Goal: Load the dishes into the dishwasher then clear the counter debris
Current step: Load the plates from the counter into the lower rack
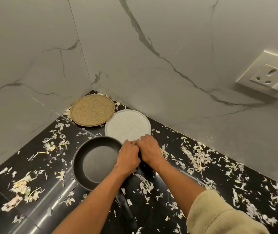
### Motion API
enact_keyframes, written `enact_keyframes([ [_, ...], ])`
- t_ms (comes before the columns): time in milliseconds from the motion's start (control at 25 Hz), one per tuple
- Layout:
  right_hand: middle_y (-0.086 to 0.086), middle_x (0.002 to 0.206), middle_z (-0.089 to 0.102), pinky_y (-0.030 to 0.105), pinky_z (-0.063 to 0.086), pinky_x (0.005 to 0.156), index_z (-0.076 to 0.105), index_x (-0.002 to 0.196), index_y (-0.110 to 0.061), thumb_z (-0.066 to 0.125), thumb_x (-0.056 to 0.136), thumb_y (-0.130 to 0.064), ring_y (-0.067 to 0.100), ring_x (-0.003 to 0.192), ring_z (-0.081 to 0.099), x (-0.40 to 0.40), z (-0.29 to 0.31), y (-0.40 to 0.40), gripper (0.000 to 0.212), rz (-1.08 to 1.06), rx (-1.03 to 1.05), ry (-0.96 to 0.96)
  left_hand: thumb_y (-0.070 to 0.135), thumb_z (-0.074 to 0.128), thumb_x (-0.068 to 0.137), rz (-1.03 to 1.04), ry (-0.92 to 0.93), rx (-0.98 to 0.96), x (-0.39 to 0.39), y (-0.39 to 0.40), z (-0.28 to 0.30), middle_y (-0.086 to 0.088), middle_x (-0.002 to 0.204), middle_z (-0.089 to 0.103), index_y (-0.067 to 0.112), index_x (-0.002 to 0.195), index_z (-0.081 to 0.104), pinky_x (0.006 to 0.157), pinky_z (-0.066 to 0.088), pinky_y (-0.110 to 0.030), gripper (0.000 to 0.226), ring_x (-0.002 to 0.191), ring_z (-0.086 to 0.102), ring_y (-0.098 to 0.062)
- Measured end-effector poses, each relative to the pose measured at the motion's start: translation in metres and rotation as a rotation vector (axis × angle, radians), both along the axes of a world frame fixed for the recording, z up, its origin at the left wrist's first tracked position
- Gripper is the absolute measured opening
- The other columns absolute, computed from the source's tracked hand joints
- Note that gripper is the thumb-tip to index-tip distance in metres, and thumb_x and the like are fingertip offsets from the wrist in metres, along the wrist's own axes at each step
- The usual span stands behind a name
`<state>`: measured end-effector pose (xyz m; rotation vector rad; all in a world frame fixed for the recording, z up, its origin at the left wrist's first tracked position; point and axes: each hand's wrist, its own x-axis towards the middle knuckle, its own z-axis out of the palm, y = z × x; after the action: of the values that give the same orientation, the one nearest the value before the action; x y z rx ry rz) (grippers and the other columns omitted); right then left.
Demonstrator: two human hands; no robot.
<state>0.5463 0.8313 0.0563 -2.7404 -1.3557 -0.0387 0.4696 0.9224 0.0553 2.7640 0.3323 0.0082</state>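
Black counter (pixel 177 168), scraps (pixel 197 156) strewn to its edges. Pan (pixel 91 166) mid-counter, white plate (pixel 127 126) and tan plate (pixel 92 110) in the back corner. Left hand (pixel 128 157) and right hand (pixel 149 150) curl at the white plate's near rim, grip uncertain. Dish-gathering step; next, lift it clear.

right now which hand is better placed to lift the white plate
Right. The right hand already has its fingers on the near rim of the white plate. The left hand sits over the black pan, farther from it.
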Motion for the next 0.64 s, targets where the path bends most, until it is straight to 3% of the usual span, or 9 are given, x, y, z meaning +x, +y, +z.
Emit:
enact_keyframes([
  [80, 0.009, 0.082, 0.064, 0.038, 0.048, 0.078, 0.069, 0.087, -0.011, 0.073, 0.077, -0.006, 0.027, 0.081, 0.06, 0.004, -0.003, 0.001, 0.013, 0.029, -0.011, -0.014, 0.001, 0.057, 0.078, 0.015, -0.017, -0.025, -0.002, 0.002, 0.001, -0.007, 0.108, 0.065, 0.006, 0.106, 0.065, 0.091, 0.04, -0.031, 0.03, 0.106, 0.05, -0.023],
  [240, 0.004, 0.073, 0.059, 0.034, 0.051, 0.067, 0.064, 0.076, -0.013, 0.086, 0.057, -0.007, 0.022, 0.07, 0.058, 0.007, -0.009, -0.001, 0.03, 0.088, 0.021, -0.014, -0.002, 0.056, 0.078, 0.015, -0.039, -0.063, -0.005, 0.0, 0.002, -0.006, 0.106, 0.063, 0.006, 0.104, 0.064, 0.087, 0.04, -0.03, 0.029, 0.105, 0.049, -0.022],
  [480, 0.008, 0.079, 0.056, 0.032, 0.046, 0.063, 0.061, 0.082, -0.008, 0.08, 0.058, -0.008, 0.023, 0.075, 0.053, 0.01, 0.001, -0.006, 0.03, 0.098, 0.177, -0.023, 0.001, 0.062, 0.081, -0.018, -0.113, -0.036, -0.005, 0.007, 0.0, 0.003, 0.123, 0.059, 0.014, 0.123, 0.059, 0.091, 0.049, -0.03, 0.044, 0.117, 0.05, -0.016],
  [640, 0.009, 0.074, 0.052, 0.029, 0.032, 0.06, 0.057, 0.074, -0.007, 0.07, 0.058, -0.003, 0.024, 0.069, 0.048, 0.01, 0.02, -0.008, 0.021, 0.087, 0.27, -0.056, -0.002, 0.066, 0.075, -0.013, -0.161, 0.027, 0.0, 0.008, 0.013, -0.002, 0.117, 0.065, 0.01, 0.12, 0.063, 0.085, 0.053, -0.032, 0.047, 0.112, 0.057, -0.021],
])
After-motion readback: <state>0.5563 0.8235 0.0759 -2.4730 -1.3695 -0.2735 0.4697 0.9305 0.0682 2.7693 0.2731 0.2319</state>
